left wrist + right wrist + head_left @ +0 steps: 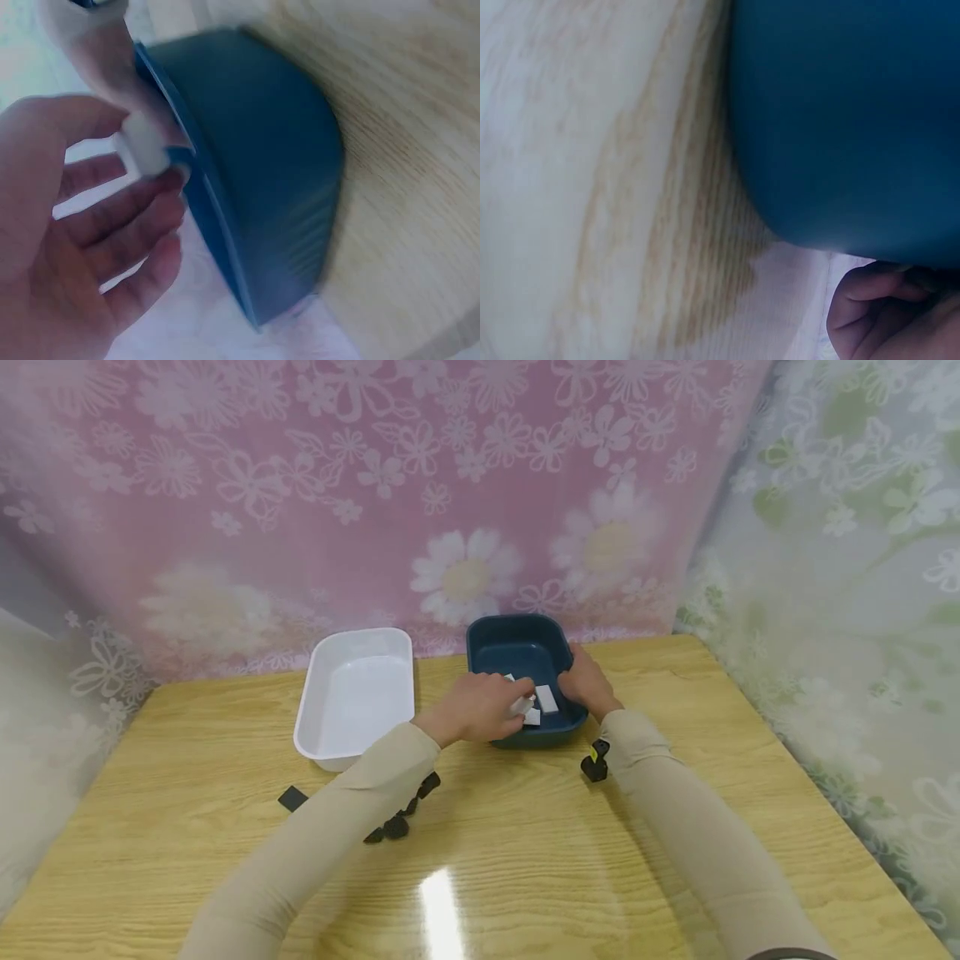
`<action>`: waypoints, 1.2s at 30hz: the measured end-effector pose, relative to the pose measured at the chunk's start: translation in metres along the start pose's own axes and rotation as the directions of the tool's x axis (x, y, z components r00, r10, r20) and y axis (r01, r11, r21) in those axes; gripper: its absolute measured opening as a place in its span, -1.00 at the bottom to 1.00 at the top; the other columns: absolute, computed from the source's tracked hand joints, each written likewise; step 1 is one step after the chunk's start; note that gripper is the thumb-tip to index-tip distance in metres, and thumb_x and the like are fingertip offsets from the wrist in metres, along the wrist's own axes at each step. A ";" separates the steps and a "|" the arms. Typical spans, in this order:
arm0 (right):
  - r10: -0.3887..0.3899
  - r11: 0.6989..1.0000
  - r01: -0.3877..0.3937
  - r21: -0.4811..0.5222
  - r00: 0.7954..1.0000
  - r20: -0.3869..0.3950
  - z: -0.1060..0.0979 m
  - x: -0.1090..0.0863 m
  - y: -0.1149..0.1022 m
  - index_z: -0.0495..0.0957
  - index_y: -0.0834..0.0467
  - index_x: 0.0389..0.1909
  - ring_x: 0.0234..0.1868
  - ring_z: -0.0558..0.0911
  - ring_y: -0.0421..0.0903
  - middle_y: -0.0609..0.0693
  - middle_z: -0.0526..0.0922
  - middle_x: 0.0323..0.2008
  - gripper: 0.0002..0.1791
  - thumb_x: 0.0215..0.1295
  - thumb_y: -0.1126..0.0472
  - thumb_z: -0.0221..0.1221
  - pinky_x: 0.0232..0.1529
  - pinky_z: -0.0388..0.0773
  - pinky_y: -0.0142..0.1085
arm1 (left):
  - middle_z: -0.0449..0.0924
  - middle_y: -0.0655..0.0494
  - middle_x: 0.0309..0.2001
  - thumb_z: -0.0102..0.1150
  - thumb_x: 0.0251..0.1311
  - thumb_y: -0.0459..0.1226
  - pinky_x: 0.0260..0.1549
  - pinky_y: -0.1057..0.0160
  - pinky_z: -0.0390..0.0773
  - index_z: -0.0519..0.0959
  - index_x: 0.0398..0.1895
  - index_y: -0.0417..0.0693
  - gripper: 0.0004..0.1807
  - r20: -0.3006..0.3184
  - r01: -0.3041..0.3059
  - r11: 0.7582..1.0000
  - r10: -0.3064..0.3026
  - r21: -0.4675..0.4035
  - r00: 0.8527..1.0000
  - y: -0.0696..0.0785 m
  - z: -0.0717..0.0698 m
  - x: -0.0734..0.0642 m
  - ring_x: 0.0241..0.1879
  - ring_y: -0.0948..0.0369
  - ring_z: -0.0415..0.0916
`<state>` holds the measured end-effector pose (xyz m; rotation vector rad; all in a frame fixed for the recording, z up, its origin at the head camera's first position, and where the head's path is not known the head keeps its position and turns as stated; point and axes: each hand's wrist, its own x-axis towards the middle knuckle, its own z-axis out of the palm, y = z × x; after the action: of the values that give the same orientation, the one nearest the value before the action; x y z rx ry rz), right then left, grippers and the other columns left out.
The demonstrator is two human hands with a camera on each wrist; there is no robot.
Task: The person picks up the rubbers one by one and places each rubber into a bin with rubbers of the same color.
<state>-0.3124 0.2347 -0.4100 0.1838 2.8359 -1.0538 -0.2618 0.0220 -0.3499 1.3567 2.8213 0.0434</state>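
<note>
My left hand [483, 704] is over the near left part of a dark blue basin [542, 739]. Between its thumb and finger it pinches a small white block [142, 146], close to the rim in the left wrist view. Inside the basin lie more white pieces, among them a flat oblong one [547, 699]. With its fingers at the right rim, my right hand [587, 682] holds the basin. The right wrist view shows those curled fingers [862, 304] beside the basin's blue outer wall [847, 135].
A white basin [303, 739] stands left of the blue one. Nearer on the wooden table [517, 843] lie a black flat piece [292, 798] and several dark lumps [396, 827], partly behind the left sleeve. A flowered pink curtain [322, 543] hangs behind the table.
</note>
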 end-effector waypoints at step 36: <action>0.044 0.999 -0.043 0.010 0.999 -0.012 0.003 0.001 -0.001 -0.14 0.23 0.49 0.38 0.13 0.22 0.27 0.04 0.43 -0.29 0.34 0.32 -0.17 0.28 0.14 0.10 | 0.65 0.15 -0.34 0.10 0.29 -0.29 -0.17 0.19 0.36 0.70 -0.36 0.09 -0.82 -0.094 0.159 0.959 -0.141 0.233 0.986 -0.025 0.045 0.038 -0.23 0.13 0.41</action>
<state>-0.3132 0.2320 -0.4122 0.2522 2.8242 -1.0609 -0.3039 0.0366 -0.3957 1.1941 3.0684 -0.2613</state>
